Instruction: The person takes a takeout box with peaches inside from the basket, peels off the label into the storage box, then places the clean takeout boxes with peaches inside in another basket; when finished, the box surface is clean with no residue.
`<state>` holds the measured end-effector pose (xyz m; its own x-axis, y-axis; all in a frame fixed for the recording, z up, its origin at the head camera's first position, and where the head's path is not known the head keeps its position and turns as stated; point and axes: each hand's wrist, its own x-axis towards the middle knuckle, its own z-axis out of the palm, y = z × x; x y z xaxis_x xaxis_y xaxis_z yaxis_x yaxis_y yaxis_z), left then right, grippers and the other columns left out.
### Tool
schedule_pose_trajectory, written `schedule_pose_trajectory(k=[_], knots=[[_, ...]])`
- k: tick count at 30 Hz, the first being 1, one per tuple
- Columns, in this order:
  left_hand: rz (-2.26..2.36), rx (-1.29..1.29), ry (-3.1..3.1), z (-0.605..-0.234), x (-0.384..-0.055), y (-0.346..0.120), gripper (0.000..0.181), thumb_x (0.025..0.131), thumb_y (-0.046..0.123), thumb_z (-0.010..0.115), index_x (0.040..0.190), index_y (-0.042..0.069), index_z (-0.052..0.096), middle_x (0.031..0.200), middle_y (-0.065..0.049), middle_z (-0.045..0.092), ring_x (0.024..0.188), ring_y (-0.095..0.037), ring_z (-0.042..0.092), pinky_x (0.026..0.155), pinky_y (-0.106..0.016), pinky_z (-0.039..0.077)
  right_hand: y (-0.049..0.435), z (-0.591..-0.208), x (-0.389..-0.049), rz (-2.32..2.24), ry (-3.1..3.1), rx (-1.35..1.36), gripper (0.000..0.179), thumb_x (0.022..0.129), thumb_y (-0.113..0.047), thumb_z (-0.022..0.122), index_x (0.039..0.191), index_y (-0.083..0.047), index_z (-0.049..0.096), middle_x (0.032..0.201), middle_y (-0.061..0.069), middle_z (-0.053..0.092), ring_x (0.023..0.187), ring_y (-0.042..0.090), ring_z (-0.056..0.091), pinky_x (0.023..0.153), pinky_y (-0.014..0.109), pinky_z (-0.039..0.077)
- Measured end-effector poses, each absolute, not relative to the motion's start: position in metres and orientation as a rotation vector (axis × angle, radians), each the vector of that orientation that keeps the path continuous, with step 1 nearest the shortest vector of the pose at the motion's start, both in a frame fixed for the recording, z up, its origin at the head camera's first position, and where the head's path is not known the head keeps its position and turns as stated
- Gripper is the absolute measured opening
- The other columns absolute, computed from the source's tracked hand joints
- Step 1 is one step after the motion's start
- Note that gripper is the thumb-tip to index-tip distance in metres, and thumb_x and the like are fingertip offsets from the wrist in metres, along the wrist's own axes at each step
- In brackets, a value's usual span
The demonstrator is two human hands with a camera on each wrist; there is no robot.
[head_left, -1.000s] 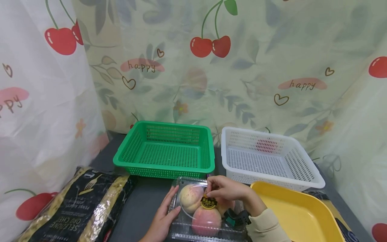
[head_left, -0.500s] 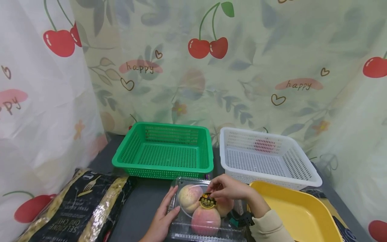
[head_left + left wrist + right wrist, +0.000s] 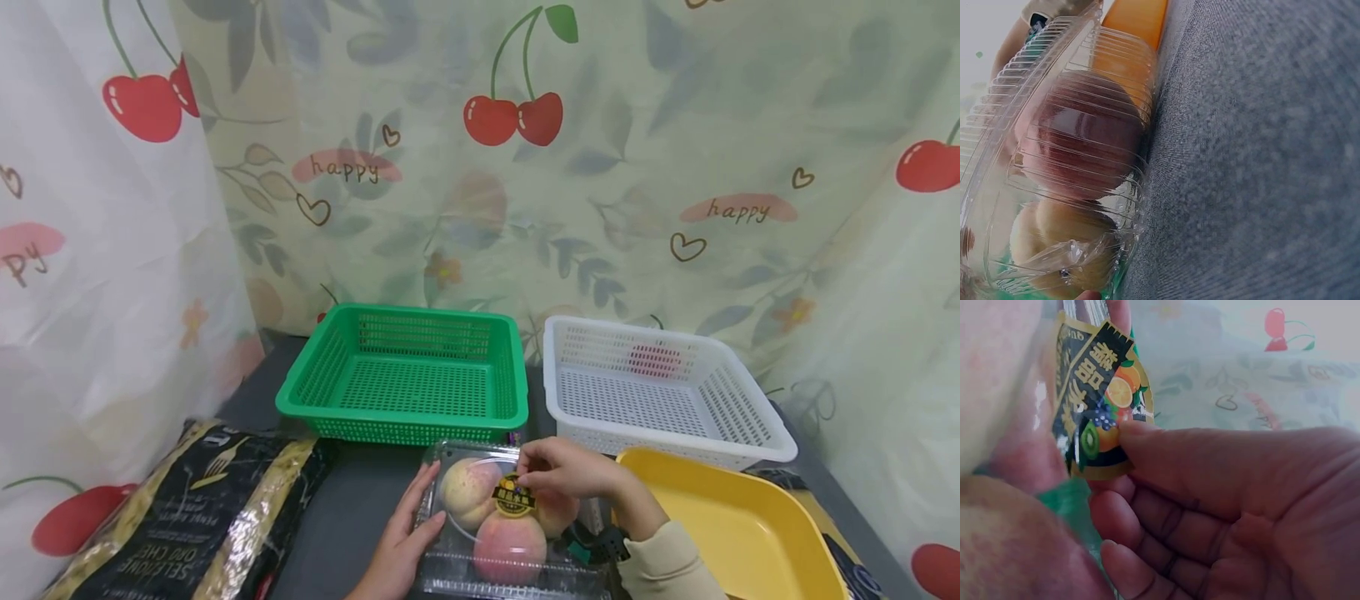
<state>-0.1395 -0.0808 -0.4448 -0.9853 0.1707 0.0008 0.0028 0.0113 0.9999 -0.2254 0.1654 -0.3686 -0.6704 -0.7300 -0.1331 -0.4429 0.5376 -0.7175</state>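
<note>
A clear plastic clamshell box [image 3: 457,567] holds three peaches, among them a pink one [image 3: 510,548] at the front and a paler one [image 3: 468,493] at the left. On its lid is a black-and-gold label [image 3: 513,497] printed with fruit. My right hand [image 3: 573,473] pinches that label's edge between thumb and index finger. Close up in the right wrist view, the label [image 3: 1088,394] looks bent and lifted, with clear plastic at its top. My left hand [image 3: 405,533] rests along the box's left side, fingers straight and thumb over the edge. Only a fingertip [image 3: 1089,295] shows in the left wrist view.
Behind the box stand a green basket [image 3: 405,421] and a white basket [image 3: 667,437]. A yellow tray [image 3: 742,533] lies to the right, close to my right forearm. At the left is a black-and-gold pasta bag [image 3: 187,508]. All rest on a dark grey tabletop [image 3: 337,517].
The label's upper part, earlier mostly covered by my right fingers, now shows its fruit print. My right hand has shifted slightly toward the label's right edge. My left hand stays on the box.
</note>
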Motion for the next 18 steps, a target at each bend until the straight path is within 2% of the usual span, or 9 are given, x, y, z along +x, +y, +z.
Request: schedule_pose_trajectory(k=[18], knots=[[2.136,0.183,2.123,-0.4434,-0.1386,-0.0806,0.058,0.094,0.015,0.049,0.148,0.014,0.027,0.157,-0.018,0.002,0.141,-0.044,-0.003,0.107,-0.066,0.000,0.1620,-0.3721,-0.2265,-1.005,2.260,-0.941,0.016,0.097,-0.017,0.048,0.089,-0.004,0.052,0.074,-0.002,0.053,0.068,0.008,0.048,0.063,0.018,0.040]])
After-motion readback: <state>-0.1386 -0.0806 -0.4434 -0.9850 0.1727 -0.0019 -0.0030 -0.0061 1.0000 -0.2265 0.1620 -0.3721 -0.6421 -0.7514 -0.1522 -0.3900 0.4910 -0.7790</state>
